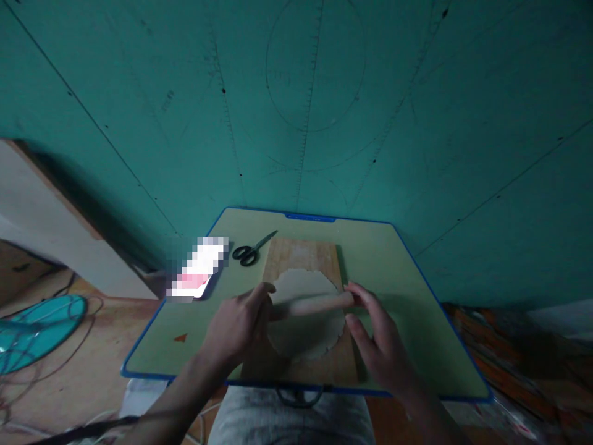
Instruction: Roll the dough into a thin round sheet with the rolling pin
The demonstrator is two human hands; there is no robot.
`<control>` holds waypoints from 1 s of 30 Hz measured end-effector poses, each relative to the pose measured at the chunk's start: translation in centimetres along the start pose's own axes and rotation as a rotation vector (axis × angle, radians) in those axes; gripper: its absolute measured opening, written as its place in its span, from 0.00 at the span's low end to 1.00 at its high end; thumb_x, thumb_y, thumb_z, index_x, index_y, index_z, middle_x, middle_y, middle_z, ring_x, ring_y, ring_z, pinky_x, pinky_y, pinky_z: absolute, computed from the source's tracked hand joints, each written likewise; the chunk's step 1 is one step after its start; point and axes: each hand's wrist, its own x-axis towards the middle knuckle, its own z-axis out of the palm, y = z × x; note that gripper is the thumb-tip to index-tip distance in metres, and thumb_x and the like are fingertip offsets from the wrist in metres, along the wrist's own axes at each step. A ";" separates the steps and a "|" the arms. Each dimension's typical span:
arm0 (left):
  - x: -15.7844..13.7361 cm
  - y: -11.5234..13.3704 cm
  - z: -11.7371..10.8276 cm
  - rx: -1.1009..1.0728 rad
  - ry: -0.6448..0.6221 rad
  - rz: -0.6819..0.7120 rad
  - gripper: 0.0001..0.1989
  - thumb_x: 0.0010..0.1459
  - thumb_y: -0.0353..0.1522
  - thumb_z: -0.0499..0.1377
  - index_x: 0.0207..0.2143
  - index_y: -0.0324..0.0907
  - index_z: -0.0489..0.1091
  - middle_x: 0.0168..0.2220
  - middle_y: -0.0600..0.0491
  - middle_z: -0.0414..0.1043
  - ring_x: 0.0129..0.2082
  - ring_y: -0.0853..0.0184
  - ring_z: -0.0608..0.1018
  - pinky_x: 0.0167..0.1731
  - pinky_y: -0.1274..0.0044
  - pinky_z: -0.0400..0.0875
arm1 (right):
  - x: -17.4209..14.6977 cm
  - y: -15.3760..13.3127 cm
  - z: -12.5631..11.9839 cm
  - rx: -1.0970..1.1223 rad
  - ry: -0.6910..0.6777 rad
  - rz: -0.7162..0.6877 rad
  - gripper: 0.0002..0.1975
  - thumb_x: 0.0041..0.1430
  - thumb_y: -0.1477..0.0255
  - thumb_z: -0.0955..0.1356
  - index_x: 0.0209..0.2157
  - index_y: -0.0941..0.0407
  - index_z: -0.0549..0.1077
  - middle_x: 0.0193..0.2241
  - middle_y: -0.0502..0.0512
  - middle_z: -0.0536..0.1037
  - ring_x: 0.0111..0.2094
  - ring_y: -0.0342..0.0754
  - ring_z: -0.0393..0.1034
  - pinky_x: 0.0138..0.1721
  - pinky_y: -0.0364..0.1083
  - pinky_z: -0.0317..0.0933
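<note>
A pale wooden rolling pin (315, 305) lies across a flat, roughly round sheet of dough (308, 340) with ragged edges. Beneath the dough is a wooden cutting board (303, 249). My left hand (241, 321) is curled around the pin's left end, hiding it. At the other end, my right hand (377, 340) has its fingertips on the pin, with the thumb lower down beside the dough's edge. The pin tilts slightly, its right end farther from me.
Black-handled scissors (250, 253) lie at the board's far left. A phone-like lit device (199, 269), blurred out, rests on the blue-edged table (417, 346). An orange scrap (180, 337) sits at left. A green wall (296, 123) stands behind; cables and a turquoise disc (46, 330) are on the floor.
</note>
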 end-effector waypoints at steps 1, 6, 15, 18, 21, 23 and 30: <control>0.1 0.7 0.5 -0.003 -0.018 0.052 0.15 0.63 0.34 0.45 0.45 0.44 0.68 0.33 0.50 0.79 0.28 0.64 0.79 0.27 0.75 0.66 | -0.2 0.1 -0.1 -0.023 -0.004 -0.014 0.22 0.69 0.63 0.60 0.62 0.52 0.62 0.56 0.63 0.73 0.56 0.55 0.71 0.52 0.54 0.70; 1.1 2.6 2.5 0.110 -0.017 0.183 0.10 0.63 0.31 0.49 0.33 0.43 0.69 0.29 0.51 0.75 0.27 0.64 0.77 0.27 0.75 0.66 | -0.6 1.4 0.3 -0.201 0.054 -0.013 0.19 0.69 0.64 0.59 0.55 0.55 0.68 0.51 0.65 0.76 0.53 0.56 0.72 0.50 0.55 0.71; 3.2 0.5 3.8 0.493 0.161 0.202 0.12 0.67 0.32 0.49 0.41 0.42 0.72 0.44 0.44 0.75 0.42 0.56 0.74 0.40 0.65 0.70 | 0.9 1.9 1.7 -0.464 -0.122 0.036 0.24 0.69 0.65 0.57 0.61 0.59 0.68 0.58 0.66 0.73 0.58 0.59 0.68 0.56 0.59 0.66; 4.8 0.3 4.1 0.524 0.174 0.202 0.15 0.68 0.35 0.47 0.43 0.39 0.72 0.48 0.40 0.74 0.50 0.52 0.73 0.46 0.61 0.69 | 2.6 2.2 1.8 -0.470 -0.161 0.039 0.25 0.69 0.66 0.56 0.60 0.62 0.68 0.55 0.67 0.75 0.56 0.58 0.70 0.56 0.59 0.66; 7.1 0.0 4.2 0.503 0.119 0.161 0.18 0.67 0.38 0.47 0.47 0.37 0.71 0.53 0.37 0.71 0.55 0.47 0.70 0.48 0.58 0.68 | 4.7 3.1 2.2 -0.505 -0.171 0.035 0.25 0.68 0.68 0.56 0.59 0.63 0.69 0.57 0.67 0.73 0.58 0.58 0.68 0.59 0.59 0.63; 8.8 -0.1 4.1 0.504 0.070 0.120 0.18 0.67 0.39 0.48 0.48 0.37 0.70 0.53 0.36 0.70 0.55 0.46 0.70 0.47 0.58 0.68 | 6.2 4.1 2.6 -0.524 -0.169 0.036 0.26 0.66 0.69 0.57 0.60 0.64 0.68 0.61 0.68 0.70 0.61 0.59 0.64 0.62 0.59 0.59; 13.1 0.3 3.8 0.463 0.042 0.087 0.15 0.69 0.35 0.48 0.44 0.37 0.71 0.47 0.41 0.71 0.49 0.54 0.72 0.47 0.65 0.68 | 11.3 8.4 3.8 -0.463 -0.235 0.075 0.28 0.61 0.70 0.60 0.60 0.68 0.67 0.60 0.72 0.70 0.61 0.62 0.64 0.61 0.61 0.59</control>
